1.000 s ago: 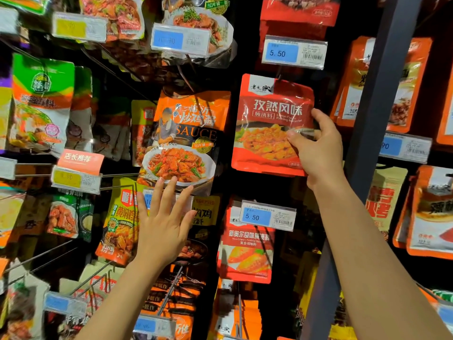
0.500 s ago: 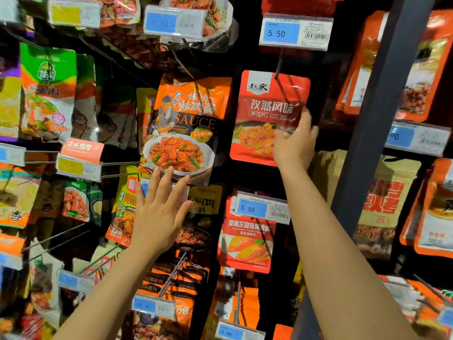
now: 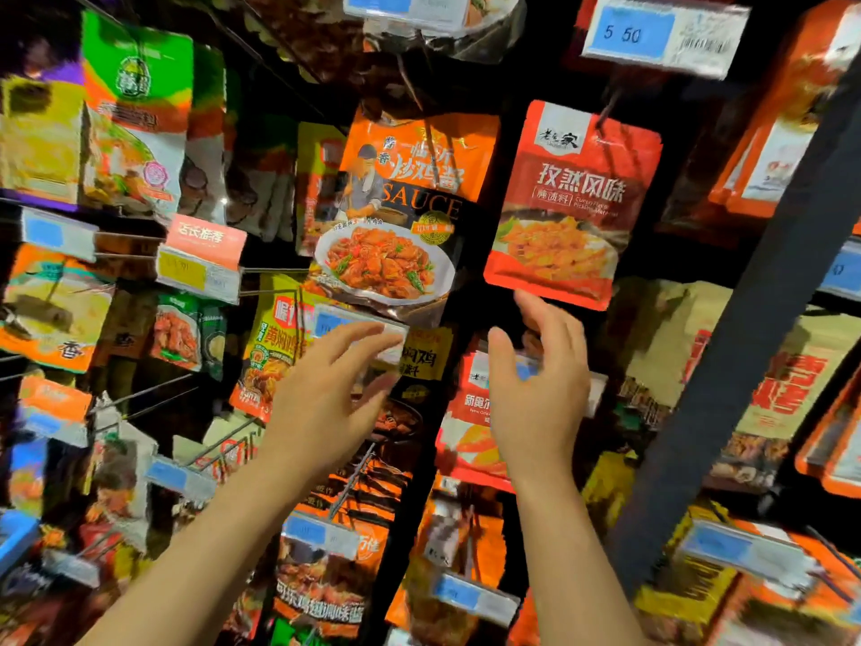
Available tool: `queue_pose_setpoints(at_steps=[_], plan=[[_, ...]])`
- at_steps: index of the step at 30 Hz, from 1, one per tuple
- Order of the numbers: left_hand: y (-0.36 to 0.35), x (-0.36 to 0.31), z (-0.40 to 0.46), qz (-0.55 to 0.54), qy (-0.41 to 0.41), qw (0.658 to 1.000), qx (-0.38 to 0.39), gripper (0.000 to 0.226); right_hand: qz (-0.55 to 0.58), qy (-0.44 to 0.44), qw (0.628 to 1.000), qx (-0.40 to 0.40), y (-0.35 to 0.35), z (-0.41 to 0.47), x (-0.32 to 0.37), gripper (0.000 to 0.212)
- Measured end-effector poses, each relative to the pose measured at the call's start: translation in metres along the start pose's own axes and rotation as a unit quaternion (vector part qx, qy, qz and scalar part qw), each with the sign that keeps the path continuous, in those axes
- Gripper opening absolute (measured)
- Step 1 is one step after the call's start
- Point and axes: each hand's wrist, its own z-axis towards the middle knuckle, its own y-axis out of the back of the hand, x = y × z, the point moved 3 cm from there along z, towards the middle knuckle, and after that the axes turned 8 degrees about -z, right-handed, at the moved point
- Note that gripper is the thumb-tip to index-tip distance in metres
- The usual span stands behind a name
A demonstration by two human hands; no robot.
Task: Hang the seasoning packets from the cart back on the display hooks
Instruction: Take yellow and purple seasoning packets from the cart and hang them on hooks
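I see a flat, glossy red seasoning packet (image 3: 570,202) hanging upright on its display hook (image 3: 605,111), long axis vertical, top edge up, just right of an orange sauce pouch (image 3: 400,212). My right hand (image 3: 536,394) sits just under its bottom edge, fingers loosely spread, gripping nothing. My left hand (image 3: 326,394) is also released, fingers extended toward a clear plastic price tag (image 3: 368,331).
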Motion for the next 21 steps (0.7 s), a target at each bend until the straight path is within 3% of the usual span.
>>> queue_pose_setpoints(at_steps=[3,6,8,13,15,18,21], plan=[[0.046,0.014,-0.029,-0.094,0.087,0.992,-0.005,0.035,0.109,-0.084,0.975,0.177,-0.042,-0.056,0.028,0.026],[0.111,0.055,-0.088,-0.116,0.179,0.977,0.002,0.016,0.138,-0.153,0.893,0.399,-0.107,-0.128,0.058,0.02],[0.165,0.095,-0.138,-0.091,0.253,0.963,0.005,0.016,0.139,-0.188,0.836,0.496,-0.158,-0.184,0.085,0.016],[0.314,0.172,-0.266,0.009,0.391,0.92,0.034,0.049,0.166,-0.249,0.728,0.617,-0.275,-0.324,0.174,0.019],[0.371,0.188,-0.311,0.058,0.461,0.885,0.034,0.038,0.154,-0.261,0.691,0.656,-0.308,-0.374,0.201,0.007],[0.44,0.205,-0.377,0.085,0.544,0.835,0.017,0.017,0.117,-0.26,0.65,0.705,-0.349,-0.439,0.23,0.024],[0.491,0.217,-0.421,0.075,0.581,0.81,-0.003,0.016,0.084,-0.275,0.621,0.729,-0.381,-0.483,0.253,0.027]])
